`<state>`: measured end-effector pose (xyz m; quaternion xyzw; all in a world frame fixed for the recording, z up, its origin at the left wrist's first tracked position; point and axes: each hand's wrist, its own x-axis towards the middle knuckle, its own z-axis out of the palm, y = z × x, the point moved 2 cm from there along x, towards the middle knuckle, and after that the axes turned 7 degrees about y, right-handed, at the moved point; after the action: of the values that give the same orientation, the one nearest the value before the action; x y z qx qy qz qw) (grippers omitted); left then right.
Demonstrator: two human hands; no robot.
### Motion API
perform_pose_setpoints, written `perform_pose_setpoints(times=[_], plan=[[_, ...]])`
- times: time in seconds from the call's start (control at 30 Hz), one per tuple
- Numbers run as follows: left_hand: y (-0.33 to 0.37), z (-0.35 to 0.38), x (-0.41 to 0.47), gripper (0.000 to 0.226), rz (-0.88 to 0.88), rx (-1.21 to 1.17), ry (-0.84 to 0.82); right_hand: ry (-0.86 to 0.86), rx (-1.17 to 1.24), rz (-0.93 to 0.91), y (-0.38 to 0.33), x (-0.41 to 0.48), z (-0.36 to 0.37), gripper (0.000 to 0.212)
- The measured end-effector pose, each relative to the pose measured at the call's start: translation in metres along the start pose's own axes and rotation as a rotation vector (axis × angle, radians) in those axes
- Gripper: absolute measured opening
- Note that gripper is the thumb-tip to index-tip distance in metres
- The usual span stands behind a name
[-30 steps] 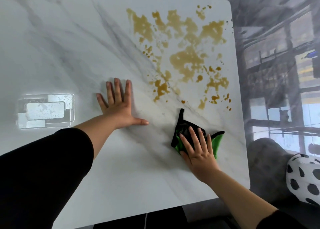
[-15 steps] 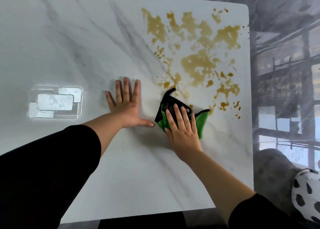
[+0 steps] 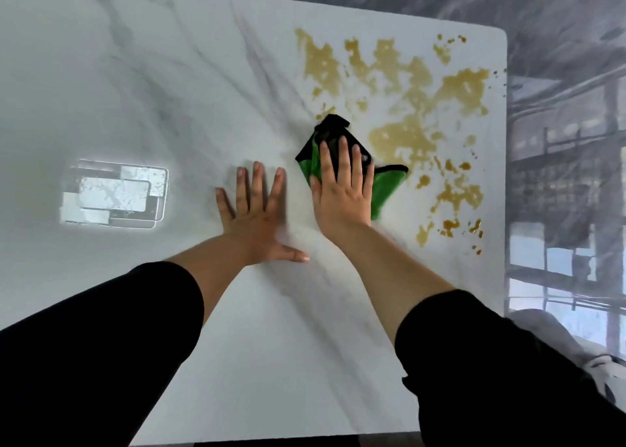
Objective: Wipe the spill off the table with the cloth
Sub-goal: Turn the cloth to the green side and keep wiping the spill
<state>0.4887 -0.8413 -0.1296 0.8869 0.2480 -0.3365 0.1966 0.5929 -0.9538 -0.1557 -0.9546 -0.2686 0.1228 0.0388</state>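
cloth (image 3: 387,189) slid to spill (image 3: 404,135) edge, left hand (image 3: 257,224) flat beside

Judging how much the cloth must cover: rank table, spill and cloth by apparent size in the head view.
Largest: table.
Next: spill, across the far right corner.
Smallest: cloth, partly hidden under the right hand.

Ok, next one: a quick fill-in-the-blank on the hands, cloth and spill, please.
The cloth is black and ____.
The right hand presses flat on the ____.
The left hand rests on the table, holding ____.
Most of the spill lies to the cloth's ____.
Missing: green; cloth; nothing; right.
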Motion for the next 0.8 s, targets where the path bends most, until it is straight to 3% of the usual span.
perform_pose_setpoints(times=[0.3,0.63,0.8], plan=[[0.0,-0.003,-0.003,0.157,0.024,-0.04,-0.018,0.044,-0.009,-0.007,0.025,-0.101,0.004,0.053],[-0.001,0.002,-0.001,0.157,0.032,-0.009,0.02,0.039,0.013,0.021,0.01,0.043,-0.005,0.055],[0.0,0.0,-0.001,0.157,0.012,-0.004,0.013,0.055,0.012,-0.021,0.016,0.012,-0.006,0.055]])
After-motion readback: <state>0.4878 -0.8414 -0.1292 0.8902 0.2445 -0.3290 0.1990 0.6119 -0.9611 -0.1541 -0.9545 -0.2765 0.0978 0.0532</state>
